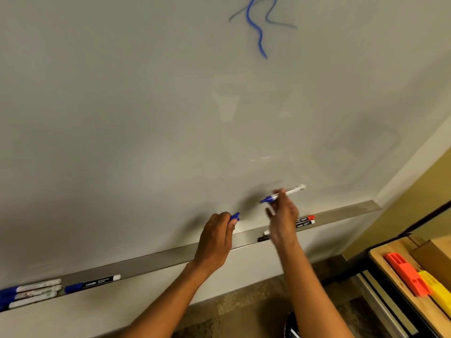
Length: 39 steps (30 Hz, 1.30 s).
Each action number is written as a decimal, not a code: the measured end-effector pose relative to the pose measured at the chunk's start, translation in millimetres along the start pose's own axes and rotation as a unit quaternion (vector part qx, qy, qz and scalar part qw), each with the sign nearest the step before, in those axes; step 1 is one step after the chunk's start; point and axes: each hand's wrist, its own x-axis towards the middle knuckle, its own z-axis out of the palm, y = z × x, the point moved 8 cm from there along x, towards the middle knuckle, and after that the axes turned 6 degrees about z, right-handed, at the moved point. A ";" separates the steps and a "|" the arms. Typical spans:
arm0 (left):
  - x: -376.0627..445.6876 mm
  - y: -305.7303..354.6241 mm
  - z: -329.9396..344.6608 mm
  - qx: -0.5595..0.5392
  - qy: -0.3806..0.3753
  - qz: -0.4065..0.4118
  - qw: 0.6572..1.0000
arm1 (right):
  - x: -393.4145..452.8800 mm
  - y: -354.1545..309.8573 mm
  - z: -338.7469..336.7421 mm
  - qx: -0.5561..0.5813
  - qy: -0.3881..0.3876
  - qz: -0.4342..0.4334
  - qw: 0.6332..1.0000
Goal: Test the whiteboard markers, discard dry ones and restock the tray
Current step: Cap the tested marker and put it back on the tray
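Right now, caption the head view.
Right hand holds uncapped blue marker; left hand holds its cap.

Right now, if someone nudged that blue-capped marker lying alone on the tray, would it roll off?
The blue-capped marker looks round and slim, so it would probably roll easily. It lies lengthwise in the metal tray, whose raised front edge would likely stop it. It seems a stiff, light plastic tube, easy to lift with two fingers.

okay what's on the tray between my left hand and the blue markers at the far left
In the head view, one marker with a black barrel and blue cap lies on the tray; the remaining stretch up to the left hand is bare.
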 end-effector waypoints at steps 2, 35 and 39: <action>-2.8 -0.4 -7.9 -0.006 0.004 0.013 1.000 | 12.0 -38.1 -19.9 0.040 0.045 -0.020 0.998; 157.0 100.1 -192.6 0.313 0.348 0.260 0.845 | -132.7 -236.4 215.7 -0.119 -0.127 -0.594 0.785; 158.2 97.4 -189.4 0.336 0.350 0.269 0.832 | -117.5 -236.7 205.2 -0.079 -0.083 -0.581 0.806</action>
